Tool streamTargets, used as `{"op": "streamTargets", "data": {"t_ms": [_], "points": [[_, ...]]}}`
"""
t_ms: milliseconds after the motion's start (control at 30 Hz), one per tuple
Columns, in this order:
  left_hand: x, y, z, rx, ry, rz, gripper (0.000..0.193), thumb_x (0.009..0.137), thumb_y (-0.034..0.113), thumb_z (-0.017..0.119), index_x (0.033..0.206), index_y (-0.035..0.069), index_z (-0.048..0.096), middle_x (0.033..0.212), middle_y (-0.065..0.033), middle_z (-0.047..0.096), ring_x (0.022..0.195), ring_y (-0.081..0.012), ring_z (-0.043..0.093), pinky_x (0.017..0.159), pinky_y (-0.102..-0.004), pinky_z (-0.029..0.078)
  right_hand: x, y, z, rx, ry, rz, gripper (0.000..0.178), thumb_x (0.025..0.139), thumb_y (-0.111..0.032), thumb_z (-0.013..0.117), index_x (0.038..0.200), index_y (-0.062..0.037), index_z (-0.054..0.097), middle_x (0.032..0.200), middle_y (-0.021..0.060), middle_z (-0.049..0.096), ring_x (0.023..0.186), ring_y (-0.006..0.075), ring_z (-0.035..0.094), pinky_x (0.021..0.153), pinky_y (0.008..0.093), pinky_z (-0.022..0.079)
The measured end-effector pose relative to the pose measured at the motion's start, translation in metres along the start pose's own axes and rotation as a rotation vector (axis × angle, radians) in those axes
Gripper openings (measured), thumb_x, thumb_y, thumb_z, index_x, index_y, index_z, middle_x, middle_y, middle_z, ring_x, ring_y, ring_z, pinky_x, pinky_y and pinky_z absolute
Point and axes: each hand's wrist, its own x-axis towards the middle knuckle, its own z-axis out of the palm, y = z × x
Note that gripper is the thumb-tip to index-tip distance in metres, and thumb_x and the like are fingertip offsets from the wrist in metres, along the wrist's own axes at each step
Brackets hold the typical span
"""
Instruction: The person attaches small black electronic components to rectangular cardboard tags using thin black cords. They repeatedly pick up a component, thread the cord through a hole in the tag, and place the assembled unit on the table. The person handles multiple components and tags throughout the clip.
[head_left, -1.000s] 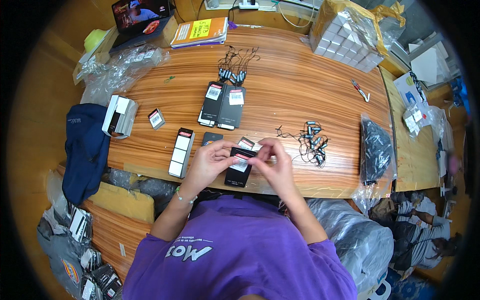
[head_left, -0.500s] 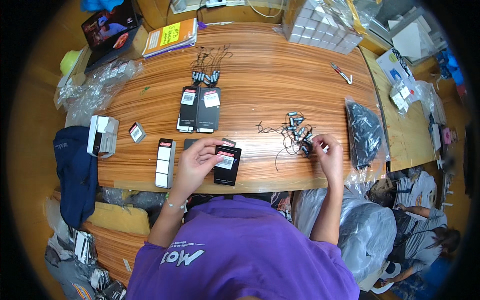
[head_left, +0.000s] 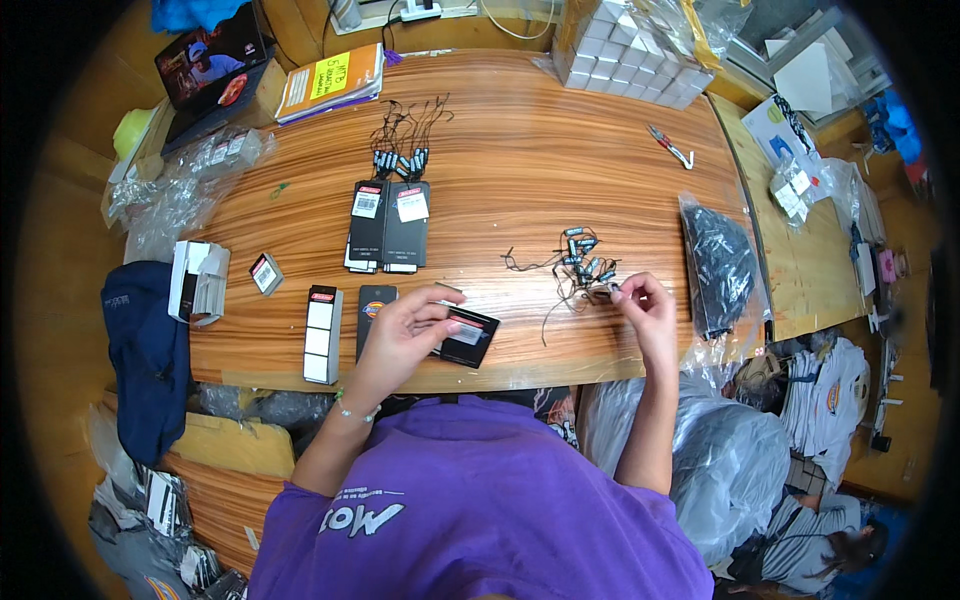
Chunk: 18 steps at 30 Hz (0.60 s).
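- Head view: black tag located left of the cord pile and nearer the person.
- Orientation of black tag: red-header end points away from the person and leans right; long axis follows that slant, partly covered by fingers.
- Left hand: left of the cord pile, thumb and fingers pinching the black tag at its left side.
- Right hand: at the cord pile's near right edge, thumb and forefinger drawn close; cannot tell whether a cord is gripped.
- Paired tag stacks: left of the cord pile, slightly farther from the person.
- White-panelled stack: well left of the cord pile, nearer the person.
- Bagged black goods: right of the cord pile.
- Red-handled cutters: beyond the cord pile, rightward.
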Motion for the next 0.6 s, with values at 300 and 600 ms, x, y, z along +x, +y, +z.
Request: {"op": "streamTargets", "data": {"t_ms": [300, 600], "points": [[0.046, -0.007, 0.052, 0.048, -0.287, 0.229, 0.014, 0.081, 0.002, 0.06, 0.095, -0.002, 0.062, 0.092, -0.0069, 0.063, 0.086, -0.012, 0.061, 0.078, -0.0251, 0.049, -0.012, -0.023, 0.049, 0.849, -0.196, 0.025, 0.012, 0.078, 0.004, 0.062, 0.079, -0.0059, 0.055, 0.087, 0.0047, 0.06, 0.077, 0.0098, 0.055, 0.071, 0.0218, 0.042], [0.052, -0.013, 0.048, 0.228, -0.262, 0.253, 0.013, 0.08, 0.005, 0.063, 0.092, 0.001, 0.065, 0.107, -0.007, 0.054, 0.092, -0.0157, 0.057, 0.076, -0.0273, 0.047, -0.013, -0.028, 0.072, 0.81, -0.162, 0.006, 0.012, 0.078, 0.004, 0.062, 0.077, -0.0058, 0.055, 0.093, 0.0039, 0.055, 0.083, 0.0092, 0.053, 0.072, 0.0229, 0.044]]}}
